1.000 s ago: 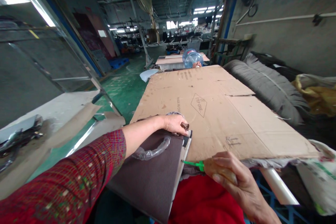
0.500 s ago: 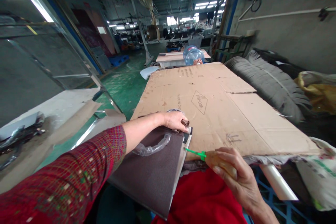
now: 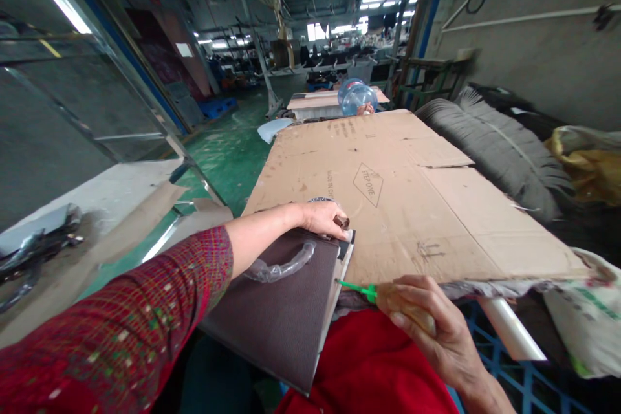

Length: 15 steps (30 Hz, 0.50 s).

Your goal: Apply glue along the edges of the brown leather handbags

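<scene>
Nearest, red cloth [image 3: 373, 362] lies below a dark brown, leather-look bag [image 3: 286, 310], whose lower corner hangs past the near edge of the cardboard top. With that end apparently unsupported, the bag could tip or swing if the grip at its upper end eased. At the right, the right hand [image 3: 431, 310] is wrapped firmly around a wooden-handled tool [image 3: 405, 305] with a thin green shaft. The shaft points left, its tip at or just beside the bag's pale side edge; whether it touches is too small to tell. A skid off that narrow edge, from a slanting push or a shifting bag, could scratch the brown face or run on toward the left hand [image 3: 324, 218]. That hand is at the bag's far corner, its thumb and fingers closed on a small brown piece [image 3: 342, 222], which could slip free if pinched too lightly. A curved handle in clear plastic [image 3: 284, 272] lies against the bag's face, by the left forearm, where the sleeve or arm could snag it. Beyond spreads the cardboard [image 3: 412, 220], printed, creased and worn; its uneven surface could let the bag rock under pressure. Farther off are a grey bundle [image 3: 509, 149] to the right and, past the cardboard's far end, a clear blue jug [image 3: 356, 97].
</scene>
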Each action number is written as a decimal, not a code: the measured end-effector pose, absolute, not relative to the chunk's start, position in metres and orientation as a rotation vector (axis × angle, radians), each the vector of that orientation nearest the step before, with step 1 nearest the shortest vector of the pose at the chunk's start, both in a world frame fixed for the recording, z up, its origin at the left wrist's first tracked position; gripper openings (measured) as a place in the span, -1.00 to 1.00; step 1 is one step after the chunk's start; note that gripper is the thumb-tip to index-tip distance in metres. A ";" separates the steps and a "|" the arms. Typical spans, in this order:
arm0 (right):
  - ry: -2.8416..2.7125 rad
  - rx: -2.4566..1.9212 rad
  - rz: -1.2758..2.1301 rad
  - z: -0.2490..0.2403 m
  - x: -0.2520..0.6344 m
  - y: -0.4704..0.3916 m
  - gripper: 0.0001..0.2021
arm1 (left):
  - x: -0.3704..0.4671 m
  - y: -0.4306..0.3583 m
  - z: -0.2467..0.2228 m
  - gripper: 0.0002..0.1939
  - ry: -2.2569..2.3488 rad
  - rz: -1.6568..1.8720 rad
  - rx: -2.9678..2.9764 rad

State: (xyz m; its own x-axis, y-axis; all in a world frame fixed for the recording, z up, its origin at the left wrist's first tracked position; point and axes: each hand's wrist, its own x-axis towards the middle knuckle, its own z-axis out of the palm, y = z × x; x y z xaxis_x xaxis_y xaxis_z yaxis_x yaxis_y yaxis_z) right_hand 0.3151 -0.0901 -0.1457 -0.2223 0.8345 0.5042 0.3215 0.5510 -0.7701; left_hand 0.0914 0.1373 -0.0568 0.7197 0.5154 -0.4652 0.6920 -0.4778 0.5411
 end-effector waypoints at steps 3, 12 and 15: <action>-1.847 -0.908 0.754 -0.148 0.316 -0.093 -0.74 | 0.091 0.138 -0.058 -0.77 0.904 -0.306 2.172; -1.856 -0.903 0.752 -0.145 0.311 -0.101 -0.75 | 0.091 0.137 -0.059 -0.76 0.896 -0.283 2.151; -1.780 -0.959 0.606 -0.142 0.312 -0.097 -0.72 | 0.090 0.139 -0.060 -0.76 0.889 -0.280 2.154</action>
